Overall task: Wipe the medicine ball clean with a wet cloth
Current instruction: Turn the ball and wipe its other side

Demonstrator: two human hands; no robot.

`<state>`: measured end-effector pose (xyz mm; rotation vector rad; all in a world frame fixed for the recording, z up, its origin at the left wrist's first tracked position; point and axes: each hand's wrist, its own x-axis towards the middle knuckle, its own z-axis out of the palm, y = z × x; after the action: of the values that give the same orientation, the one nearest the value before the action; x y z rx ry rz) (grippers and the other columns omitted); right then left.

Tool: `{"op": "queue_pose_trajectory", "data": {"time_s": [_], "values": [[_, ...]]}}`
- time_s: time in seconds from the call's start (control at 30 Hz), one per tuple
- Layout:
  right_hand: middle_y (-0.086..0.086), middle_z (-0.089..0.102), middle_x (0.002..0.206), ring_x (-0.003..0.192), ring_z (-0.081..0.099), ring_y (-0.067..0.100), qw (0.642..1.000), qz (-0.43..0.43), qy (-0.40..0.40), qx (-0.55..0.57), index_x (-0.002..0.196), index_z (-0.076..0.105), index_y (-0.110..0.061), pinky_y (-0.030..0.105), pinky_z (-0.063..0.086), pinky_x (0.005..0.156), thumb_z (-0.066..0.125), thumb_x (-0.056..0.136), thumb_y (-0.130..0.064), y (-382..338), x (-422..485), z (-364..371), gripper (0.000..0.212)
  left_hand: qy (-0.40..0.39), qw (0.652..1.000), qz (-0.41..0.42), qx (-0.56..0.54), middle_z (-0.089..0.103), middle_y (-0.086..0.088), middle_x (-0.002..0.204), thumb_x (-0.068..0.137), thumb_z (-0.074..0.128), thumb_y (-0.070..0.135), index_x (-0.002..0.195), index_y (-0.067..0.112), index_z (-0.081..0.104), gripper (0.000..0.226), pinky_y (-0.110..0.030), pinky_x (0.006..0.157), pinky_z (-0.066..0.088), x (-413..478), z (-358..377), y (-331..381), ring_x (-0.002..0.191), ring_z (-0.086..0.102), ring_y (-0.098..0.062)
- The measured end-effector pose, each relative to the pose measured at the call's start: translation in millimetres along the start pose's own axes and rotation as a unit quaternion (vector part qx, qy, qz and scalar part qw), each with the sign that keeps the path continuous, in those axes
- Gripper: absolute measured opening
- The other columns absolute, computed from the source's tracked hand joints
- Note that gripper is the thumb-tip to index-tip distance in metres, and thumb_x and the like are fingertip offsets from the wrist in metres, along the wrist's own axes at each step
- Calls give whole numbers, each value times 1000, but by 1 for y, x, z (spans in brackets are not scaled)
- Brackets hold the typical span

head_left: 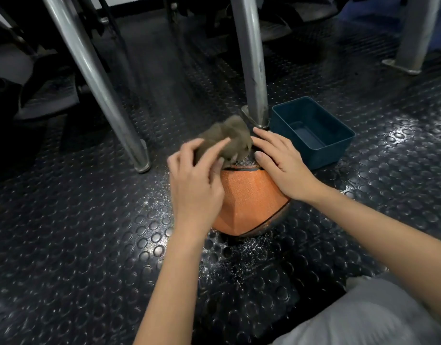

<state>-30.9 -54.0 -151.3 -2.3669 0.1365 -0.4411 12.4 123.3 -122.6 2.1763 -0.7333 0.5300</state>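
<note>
An orange and black medicine ball (249,200) sits on the studded black rubber floor in the middle of the view. A crumpled grey-brown cloth (229,135) lies on the ball's far top. My left hand (197,180) holds the cloth's near side, fingers curled into it; the cloth is blurred. My right hand (284,165) rests flat on the ball's upper right side with straight fingers, steadying it.
A dark blue rectangular tub (339,135) stands on the floor just right of and behind the ball. Two metal legs (254,70) (95,78) rise behind the ball. White specks dot the floor (90,245) near the ball. My grey-clad knee (364,317) is bottom right.
</note>
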Motion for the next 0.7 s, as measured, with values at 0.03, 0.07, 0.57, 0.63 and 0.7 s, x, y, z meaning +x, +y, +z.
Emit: {"op": "queue_pose_trajectory", "data": {"time_s": [0.03, 0.07, 0.57, 0.63, 0.7], "values": [[-21, 27, 148, 139, 16, 8, 1000, 1, -2, 3, 123, 27, -62, 51, 15, 113, 23, 90, -56, 0, 0, 0, 33, -32, 999, -43, 2, 47, 4, 116, 94, 50, 22, 121, 27, 63, 30, -11, 86, 22, -3, 4, -5, 102, 23, -4], [-21, 27, 148, 139, 16, 8, 1000, -1, -4, 5, 122, 27, -63, 51, 14, 113, 22, 89, -58, -1, 0, 0, 34, -55, 992, -111, 7, 48, 0, 119, 96, 49, 21, 124, 28, 61, 31, -15, 84, 22, -6, 6, -15, 102, 24, -7], [-22, 26, 148, 139, 14, 6, 1000, -1, -7, 2, 123, 28, -61, 51, 12, 114, 23, 89, -58, -4, -1, 1, 34, -54, 981, -185, 22, 43, -6, 117, 97, 46, 22, 126, 27, 59, 31, -19, 82, 19, -9, 6, -25, 101, 25, -13], [-24, 26, 147, 139, 14, 8, 1000, -5, -3, -1, 123, 27, -63, 51, 13, 113, 19, 87, -61, -4, -2, 2, 36, -55, 964, -255, 53, 43, -7, 118, 98, 44, 22, 126, 23, 58, 32, -27, 90, 24, -8, -3, -41, 106, 28, -20], [-27, 24, 144, 139, 15, 8, 1000, -9, -1, 2, 123, 27, -63, 52, 13, 113, 18, 86, -62, -4, -3, 3, 38, -32, 957, -285, 32, 40, -4, 116, 98, 45, 22, 125, 22, 58, 30, -31, 94, 26, -6, -10, -43, 106, 25, -17]]}}
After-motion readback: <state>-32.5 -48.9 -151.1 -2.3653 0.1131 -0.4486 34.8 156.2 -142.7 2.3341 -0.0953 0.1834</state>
